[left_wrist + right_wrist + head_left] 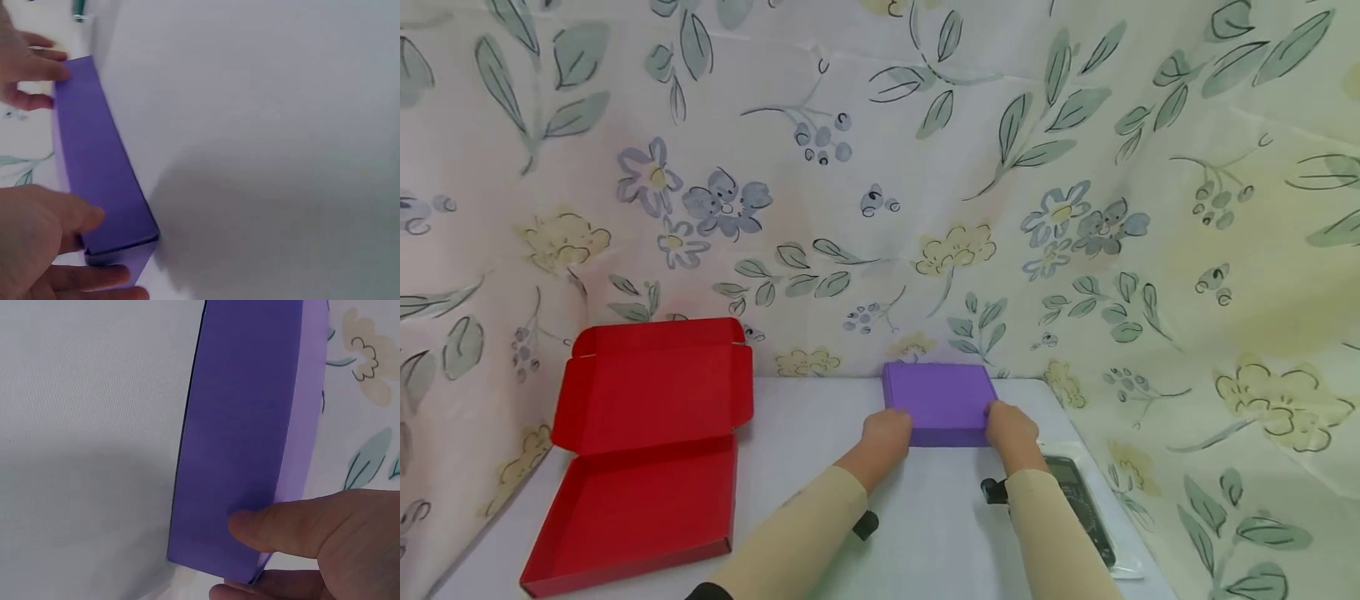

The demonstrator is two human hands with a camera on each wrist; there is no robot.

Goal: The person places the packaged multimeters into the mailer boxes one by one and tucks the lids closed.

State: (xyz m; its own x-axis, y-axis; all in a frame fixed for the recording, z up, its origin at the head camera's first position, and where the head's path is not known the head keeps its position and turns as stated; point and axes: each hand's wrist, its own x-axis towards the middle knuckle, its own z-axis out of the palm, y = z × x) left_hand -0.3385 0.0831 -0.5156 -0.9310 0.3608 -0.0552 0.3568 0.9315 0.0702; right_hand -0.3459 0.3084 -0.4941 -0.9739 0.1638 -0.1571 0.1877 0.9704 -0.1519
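A closed purple box (938, 396) lies flat near the back of the white table, its long front side facing me. My left hand (887, 435) grips its front left corner; in the left wrist view the thumb lies on the long side and the fingers (94, 276) go round the short end. At the front right corner my right hand (1011, 429) holds it. The right wrist view shows that thumb (269, 530) pressed on the purple side, with fingers beneath the corner. To the left stands an open red box (651, 500) with its lid raised, nothing inside.
A dark flat item in clear plastic packaging (1086, 504) lies at the right edge of the white table (805, 450), partly behind my right forearm. Floral cloth (880, 167) hangs behind and along both sides.
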